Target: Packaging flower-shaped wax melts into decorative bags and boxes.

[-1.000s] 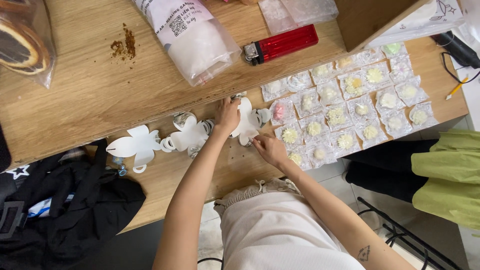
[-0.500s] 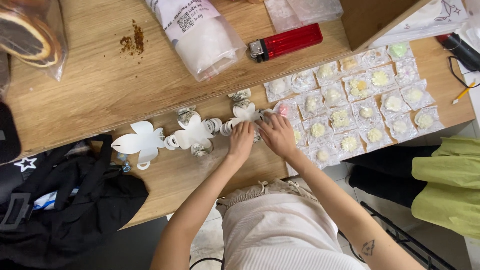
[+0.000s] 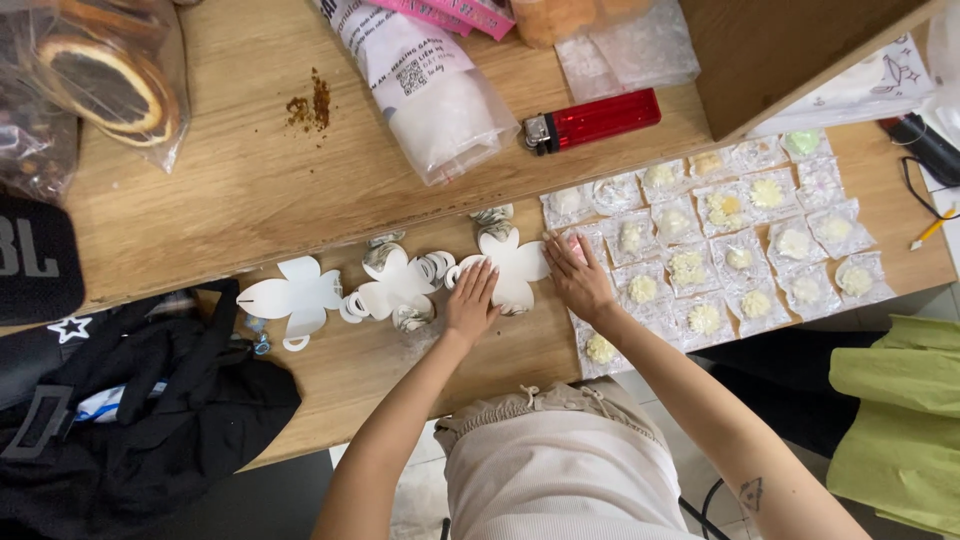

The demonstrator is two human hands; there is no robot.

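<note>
Head view, change: Half a second ago we had both hands bunched together over the right-hand white flower-shaped card; now they have parted, and the card lies flat and plainly visible between them.
Left hand [image 3: 472,303]: We rest it palm down on the bench, fingers [image 3: 480,276] stretched out and close together, their tips touching the lower left petal of the flower-shaped card [image 3: 512,265]. It has hold of nothing.
Right hand [image 3: 580,281]: We lay it flat as well, fingers [image 3: 560,250] spread, the tips against the card's right petal and partly over the nearest clear sachet with a pink piece inside. Nothing is gripped.
Card position: It sits on the lower level of the wooden bench [image 3: 350,350], just below the step to the upper level, with curled silvery paper bits poking out around its edges.
Neighbouring cards: A second flower-shaped card [image 3: 398,285] lies just to the left, touching more curled bits; a third one [image 3: 293,296] lies farther left, near the black bag [image 3: 140,400].
Sachets: A grid of clear sachets with pale flower pieces [image 3: 720,245] covers the bench just to the right of our right hand.
Upper level: A red lighter [image 3: 595,119], a bag of white granules [image 3: 430,95], a scatter of brown crumbs [image 3: 308,105] and bagged dried orange slices [image 3: 110,80] lie well apart from the hands.
</note>
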